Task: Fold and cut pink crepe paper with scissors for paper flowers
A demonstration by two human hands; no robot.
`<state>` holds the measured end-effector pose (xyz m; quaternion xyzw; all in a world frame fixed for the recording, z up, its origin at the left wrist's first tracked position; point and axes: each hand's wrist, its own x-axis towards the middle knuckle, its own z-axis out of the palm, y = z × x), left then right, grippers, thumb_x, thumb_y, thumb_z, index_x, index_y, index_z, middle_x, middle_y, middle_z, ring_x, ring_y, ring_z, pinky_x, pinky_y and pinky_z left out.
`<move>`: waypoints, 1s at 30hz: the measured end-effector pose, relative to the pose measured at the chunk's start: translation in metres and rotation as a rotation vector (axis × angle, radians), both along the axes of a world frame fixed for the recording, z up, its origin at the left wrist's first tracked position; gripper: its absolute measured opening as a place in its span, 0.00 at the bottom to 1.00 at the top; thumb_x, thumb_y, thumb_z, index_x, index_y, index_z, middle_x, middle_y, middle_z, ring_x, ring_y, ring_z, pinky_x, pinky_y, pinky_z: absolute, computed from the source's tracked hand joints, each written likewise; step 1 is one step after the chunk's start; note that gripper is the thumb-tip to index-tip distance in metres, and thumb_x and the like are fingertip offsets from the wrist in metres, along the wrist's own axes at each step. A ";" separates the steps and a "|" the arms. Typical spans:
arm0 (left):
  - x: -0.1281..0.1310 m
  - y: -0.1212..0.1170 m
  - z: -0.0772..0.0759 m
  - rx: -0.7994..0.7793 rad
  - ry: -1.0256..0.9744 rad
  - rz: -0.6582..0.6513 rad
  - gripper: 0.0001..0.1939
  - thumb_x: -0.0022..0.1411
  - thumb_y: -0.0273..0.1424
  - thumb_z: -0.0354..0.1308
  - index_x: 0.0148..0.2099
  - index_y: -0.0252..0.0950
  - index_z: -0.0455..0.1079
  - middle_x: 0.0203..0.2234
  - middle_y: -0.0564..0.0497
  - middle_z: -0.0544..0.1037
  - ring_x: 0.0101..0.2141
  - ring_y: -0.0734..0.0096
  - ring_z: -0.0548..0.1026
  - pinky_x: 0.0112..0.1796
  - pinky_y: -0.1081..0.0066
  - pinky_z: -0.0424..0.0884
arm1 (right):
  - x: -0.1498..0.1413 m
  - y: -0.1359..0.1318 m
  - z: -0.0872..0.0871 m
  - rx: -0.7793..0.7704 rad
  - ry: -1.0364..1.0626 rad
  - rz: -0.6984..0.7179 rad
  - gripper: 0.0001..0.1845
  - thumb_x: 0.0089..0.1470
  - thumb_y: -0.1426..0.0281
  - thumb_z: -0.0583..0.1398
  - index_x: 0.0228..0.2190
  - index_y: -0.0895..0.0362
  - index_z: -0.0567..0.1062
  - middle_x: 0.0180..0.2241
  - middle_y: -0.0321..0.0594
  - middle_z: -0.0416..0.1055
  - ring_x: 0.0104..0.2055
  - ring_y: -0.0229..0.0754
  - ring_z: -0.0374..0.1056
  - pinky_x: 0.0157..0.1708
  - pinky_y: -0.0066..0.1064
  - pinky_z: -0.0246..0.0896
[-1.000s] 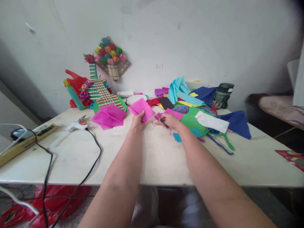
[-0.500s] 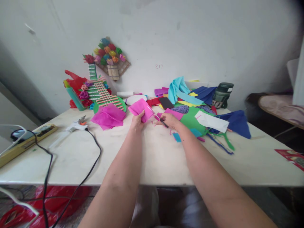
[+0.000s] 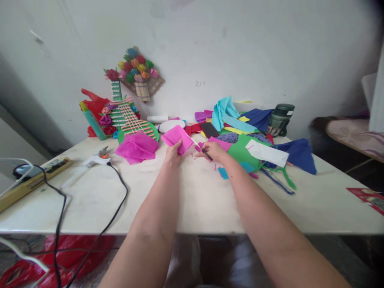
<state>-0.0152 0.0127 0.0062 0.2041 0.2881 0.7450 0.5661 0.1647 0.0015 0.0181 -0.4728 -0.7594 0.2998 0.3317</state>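
A folded piece of pink crepe paper [image 3: 183,137] is pinched in my left hand [image 3: 174,153], thumb on its face. My right hand [image 3: 213,151] is closed round the dark handles of a pair of scissors [image 3: 207,154]. Their blades point up and left, at the right edge of the pink paper. Small pink scraps [image 3: 215,166] lie under my right hand. Left of my left hand rests a larger magenta sheet [image 3: 138,146].
A glue gun [image 3: 97,159] with a black cord and a power strip [image 3: 39,179] lie at the left. Behind stands a paper-flower guitar [image 3: 129,116]. Coloured papers [image 3: 244,150], a phone [image 3: 209,129] and a dark green bottle [image 3: 280,119] are at the right.
The scissor blades have shifted slightly against the right edge of the pink paper. Both hands keep their holds, nearly still.
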 end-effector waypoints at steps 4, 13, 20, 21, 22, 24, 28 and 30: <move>0.001 -0.002 0.002 -0.010 -0.003 -0.006 0.08 0.50 0.18 0.60 0.33 0.32 0.70 0.26 0.50 0.77 0.27 0.73 0.75 0.35 0.73 0.74 | 0.000 -0.002 0.001 -0.026 -0.040 0.004 0.18 0.37 0.56 0.64 0.24 0.57 0.69 0.14 0.30 0.60 0.16 0.32 0.56 0.16 0.24 0.51; 0.000 0.000 -0.001 0.003 -0.004 -0.017 0.08 0.49 0.19 0.62 0.33 0.32 0.70 0.27 0.49 0.77 0.29 0.71 0.76 0.36 0.71 0.74 | 0.000 -0.003 0.004 0.048 -0.132 -0.011 0.20 0.35 0.54 0.64 0.23 0.57 0.69 0.17 0.31 0.62 0.21 0.33 0.57 0.20 0.25 0.49; 0.001 0.000 -0.001 0.011 0.004 -0.014 0.08 0.49 0.19 0.61 0.34 0.33 0.71 0.28 0.49 0.78 0.30 0.71 0.76 0.36 0.72 0.74 | 0.001 -0.004 0.006 0.087 -0.187 -0.037 0.22 0.33 0.51 0.64 0.22 0.56 0.68 0.17 0.30 0.62 0.22 0.33 0.56 0.22 0.25 0.47; 0.001 0.000 -0.002 0.016 0.003 -0.014 0.08 0.49 0.19 0.61 0.34 0.32 0.70 0.28 0.49 0.78 0.30 0.71 0.76 0.37 0.72 0.74 | 0.001 -0.004 0.007 0.090 -0.195 -0.041 0.22 0.34 0.51 0.64 0.22 0.56 0.69 0.17 0.30 0.62 0.22 0.33 0.56 0.22 0.25 0.47; 0.001 0.000 -0.002 0.019 0.003 -0.016 0.08 0.49 0.19 0.61 0.34 0.32 0.70 0.27 0.49 0.78 0.30 0.71 0.76 0.37 0.71 0.74 | 0.001 -0.005 0.007 0.092 -0.201 -0.043 0.22 0.34 0.51 0.64 0.22 0.56 0.69 0.17 0.30 0.62 0.22 0.34 0.56 0.22 0.25 0.47; 0.001 0.000 -0.002 0.021 0.004 -0.021 0.08 0.49 0.18 0.61 0.34 0.32 0.70 0.27 0.49 0.77 0.29 0.71 0.76 0.37 0.71 0.74 | 0.000 -0.005 0.008 0.096 -0.210 -0.048 0.22 0.34 0.50 0.63 0.23 0.56 0.69 0.18 0.30 0.62 0.22 0.34 0.56 0.22 0.25 0.47; 0.001 -0.001 -0.001 0.016 -0.003 -0.023 0.10 0.49 0.18 0.61 0.35 0.33 0.70 0.27 0.49 0.77 0.29 0.71 0.76 0.38 0.70 0.74 | -0.001 -0.007 0.009 0.096 -0.221 -0.059 0.21 0.35 0.51 0.63 0.23 0.56 0.69 0.17 0.30 0.61 0.22 0.34 0.55 0.22 0.25 0.46; 0.001 -0.001 -0.001 0.011 -0.011 -0.030 0.11 0.48 0.19 0.62 0.36 0.33 0.70 0.27 0.49 0.78 0.30 0.70 0.77 0.38 0.70 0.74 | -0.001 -0.007 0.009 0.095 -0.222 -0.059 0.21 0.35 0.52 0.63 0.23 0.56 0.69 0.17 0.30 0.61 0.22 0.34 0.55 0.22 0.25 0.46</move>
